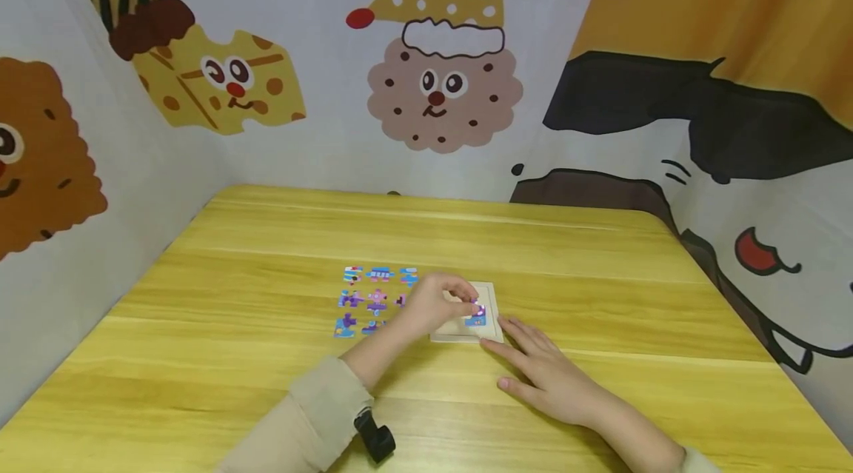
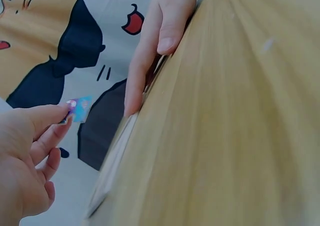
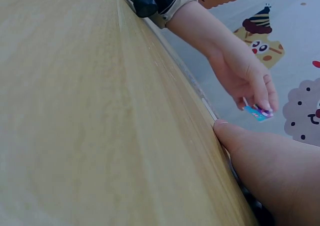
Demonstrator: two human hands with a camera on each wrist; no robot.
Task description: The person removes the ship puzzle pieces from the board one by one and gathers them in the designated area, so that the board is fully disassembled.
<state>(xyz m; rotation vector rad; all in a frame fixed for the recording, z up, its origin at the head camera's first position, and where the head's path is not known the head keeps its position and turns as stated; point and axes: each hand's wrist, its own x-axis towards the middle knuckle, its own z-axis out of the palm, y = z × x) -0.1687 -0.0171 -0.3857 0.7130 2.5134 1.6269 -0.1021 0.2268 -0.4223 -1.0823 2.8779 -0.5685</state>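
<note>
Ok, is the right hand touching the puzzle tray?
Touching. The left wrist view shows the right hand with straight fingers lying against the edge of the puzzle tray; the head view agrees, its fingertips at the tray's corner.

bright, even light fills the head view, soft and coming from above, with only faint shadows under the hands on the tabletop (image 1: 600, 288). a pale sheen runs across the wood grain. the wide lens bends the walls at the edges. both wrist views sit very close, so the tabletop smears into soft blur.
</note>
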